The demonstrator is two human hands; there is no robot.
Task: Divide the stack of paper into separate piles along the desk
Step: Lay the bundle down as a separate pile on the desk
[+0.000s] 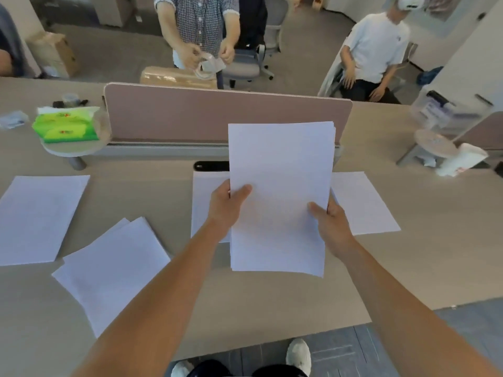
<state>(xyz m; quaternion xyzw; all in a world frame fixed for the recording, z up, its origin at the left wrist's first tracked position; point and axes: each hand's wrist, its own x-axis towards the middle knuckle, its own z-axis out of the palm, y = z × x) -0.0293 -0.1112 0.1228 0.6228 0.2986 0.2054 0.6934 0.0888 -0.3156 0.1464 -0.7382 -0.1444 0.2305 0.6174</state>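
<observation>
A stack of white paper (280, 172) is held upright above the beige desk (408, 254), gripped at both side edges. My left hand (227, 205) clasps its left edge, thumb on the front sheet. My right hand (330, 224) clasps its right edge the same way. Four paper piles lie on the desk: one at the far left (38, 219), a skewed one at the near left (114, 270), one in the middle (206, 202) partly hidden by the held stack, and one on the right (362, 202).
A pink divider panel (168, 115) runs along the desk's back. Green tissue packs (65, 126) sit on a small round stand at the back left. A white roll (460, 159) and clutter lie at the back right. Two people are beyond the divider. The desk's front edge is near my feet.
</observation>
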